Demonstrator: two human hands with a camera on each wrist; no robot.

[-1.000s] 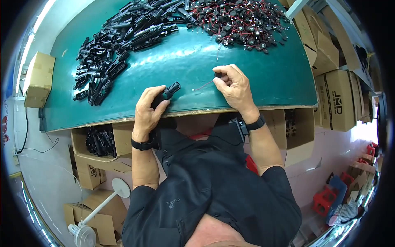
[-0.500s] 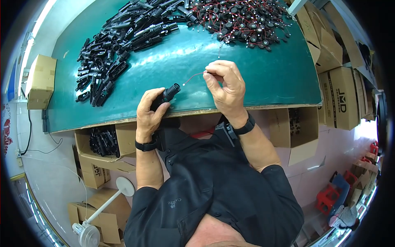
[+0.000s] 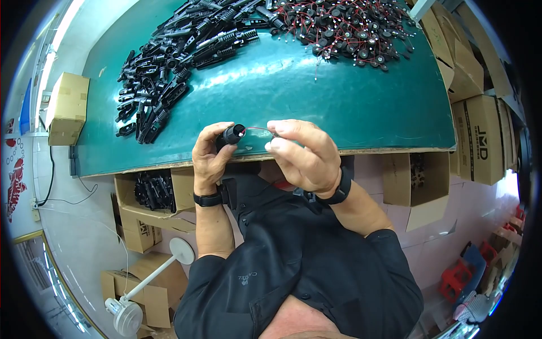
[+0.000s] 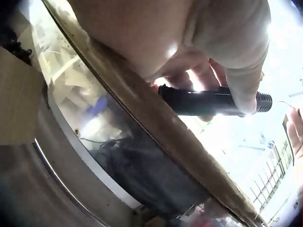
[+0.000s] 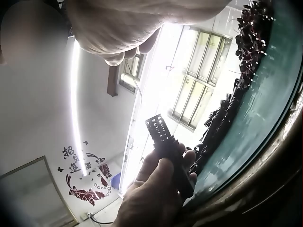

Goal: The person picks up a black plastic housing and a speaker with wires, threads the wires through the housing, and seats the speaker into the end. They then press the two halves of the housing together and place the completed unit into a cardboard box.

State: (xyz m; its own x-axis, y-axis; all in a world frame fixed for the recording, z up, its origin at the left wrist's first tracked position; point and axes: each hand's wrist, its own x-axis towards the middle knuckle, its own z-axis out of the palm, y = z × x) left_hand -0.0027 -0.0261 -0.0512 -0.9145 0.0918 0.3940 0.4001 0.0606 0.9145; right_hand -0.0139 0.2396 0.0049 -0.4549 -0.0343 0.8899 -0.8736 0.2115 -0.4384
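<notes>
The left hand (image 3: pixel 210 153) grips a black cylindrical part (image 3: pixel 231 134) over the table's front edge, its open end toward the right hand. In the left wrist view the thumb lies along the black part (image 4: pixel 203 101), whose ribbed end points right. The right hand (image 3: pixel 307 155) pinches a small piece with a thin red wire (image 3: pixel 258 129); the fingers mostly hide the piece. That wire reaches the mouth of the black part, where a white connector (image 3: pixel 242 133) shows. In the right wrist view the left hand (image 5: pixel 151 189) holds the black part (image 5: pixel 173 158) with its perforated end up.
Black ribbed parts (image 3: pixel 152 85) lie heaped on the green table (image 3: pixel 339 107) at the left. Round black pieces with red wires (image 3: pixel 361 34) are piled at the back right. Cartons (image 3: pixel 480 138) stand right of the table; an open box (image 3: pixel 183 189) of black parts sits beneath its edge.
The right hand has moved left and toward the body, bringing the wire to the black part. The left hand has turned that part so its open end shows. The head view has shifted slightly.
</notes>
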